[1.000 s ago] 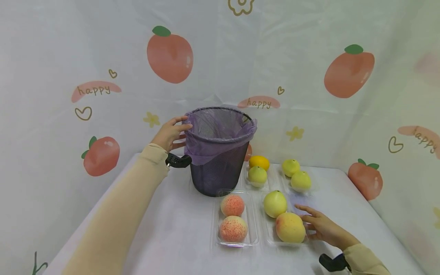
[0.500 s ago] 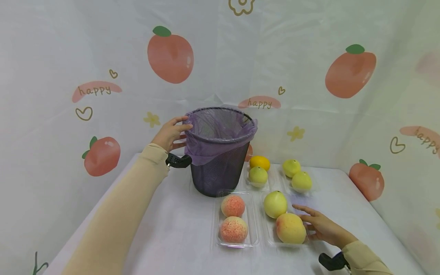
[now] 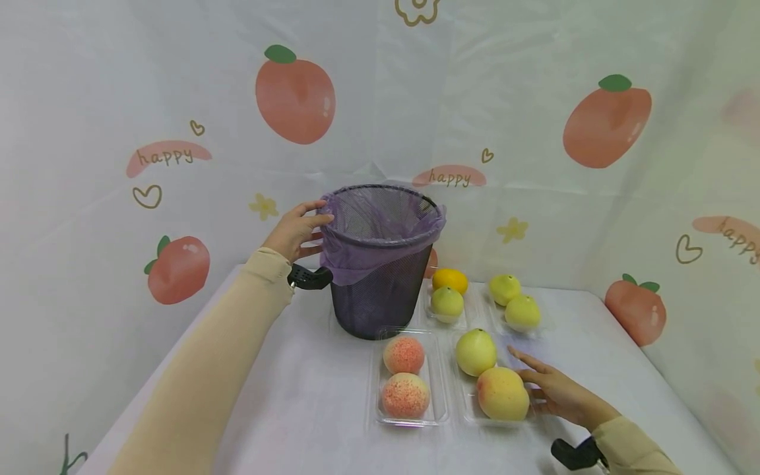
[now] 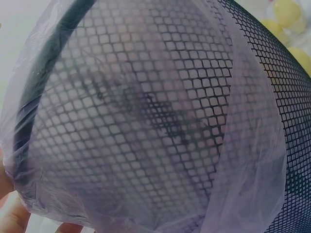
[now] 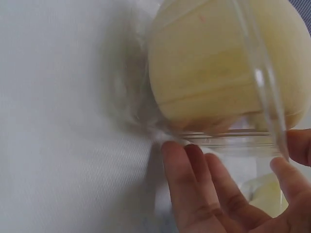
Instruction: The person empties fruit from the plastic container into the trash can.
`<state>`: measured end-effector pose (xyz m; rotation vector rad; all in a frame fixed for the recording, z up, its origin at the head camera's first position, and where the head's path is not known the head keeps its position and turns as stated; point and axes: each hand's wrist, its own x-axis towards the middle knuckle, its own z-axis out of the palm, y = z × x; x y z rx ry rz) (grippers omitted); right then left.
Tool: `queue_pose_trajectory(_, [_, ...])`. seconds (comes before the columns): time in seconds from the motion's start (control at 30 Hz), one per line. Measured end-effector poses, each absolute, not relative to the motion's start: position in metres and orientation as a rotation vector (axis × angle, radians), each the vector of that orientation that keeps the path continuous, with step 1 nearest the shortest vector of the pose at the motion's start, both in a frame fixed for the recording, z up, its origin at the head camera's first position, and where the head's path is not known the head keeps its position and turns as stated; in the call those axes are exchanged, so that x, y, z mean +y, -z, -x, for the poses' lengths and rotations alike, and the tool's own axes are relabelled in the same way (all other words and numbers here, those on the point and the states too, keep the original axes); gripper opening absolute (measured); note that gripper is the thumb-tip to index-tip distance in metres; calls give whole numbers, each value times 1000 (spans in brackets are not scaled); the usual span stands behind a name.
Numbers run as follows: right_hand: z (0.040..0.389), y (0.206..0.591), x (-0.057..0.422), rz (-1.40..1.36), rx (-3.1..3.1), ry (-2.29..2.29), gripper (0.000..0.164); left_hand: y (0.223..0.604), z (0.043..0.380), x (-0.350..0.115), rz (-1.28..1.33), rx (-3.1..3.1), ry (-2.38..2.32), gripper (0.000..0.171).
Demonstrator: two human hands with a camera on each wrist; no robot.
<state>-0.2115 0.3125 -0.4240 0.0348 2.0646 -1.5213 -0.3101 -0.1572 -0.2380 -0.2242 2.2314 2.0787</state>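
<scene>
My left hand (image 3: 297, 231) touches the rim of a black mesh wastebasket (image 3: 380, 307), fingers spread along its left side. A thin purple bag (image 3: 380, 254) lines the basket and folds over the rim; some fingers (image 4: 13, 216) show below it in the left wrist view. My right hand (image 3: 561, 396) rests beside a clear plastic tray (image 3: 466, 414), its fingertips right at the tray's side wall. That tray holds a yellow peach (image 3: 502, 394) and a pale green round fruit (image 3: 475, 352). In the right wrist view, extended fingers (image 5: 180, 160) lie close along the wall.
A second clear tray (image 3: 441, 409) with two speckled pink peaches (image 3: 405, 396) stands left of the first. Behind are an orange-yellow fruit (image 3: 450, 280), a green fruit (image 3: 446, 303), and two more green fruits (image 3: 522, 313). A printed curtain (image 3: 380, 99) hangs behind the white table (image 3: 309, 396).
My right index finger shifts slightly, lifting a little from the tray side. Both hands otherwise stay in place, and the wastebasket and trays stand where they were.
</scene>
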Motion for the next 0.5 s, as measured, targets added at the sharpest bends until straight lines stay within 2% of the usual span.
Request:
queue_pose_trajectory(0.23, [207, 424, 312, 22, 2016, 1581, 70, 238, 310, -158, 209, 2208, -2086, 57])
queue_pose_trajectory(0.5, [202, 423, 306, -77, 2000, 1658, 64, 238, 309, -158, 202, 2206, -2093, 56])
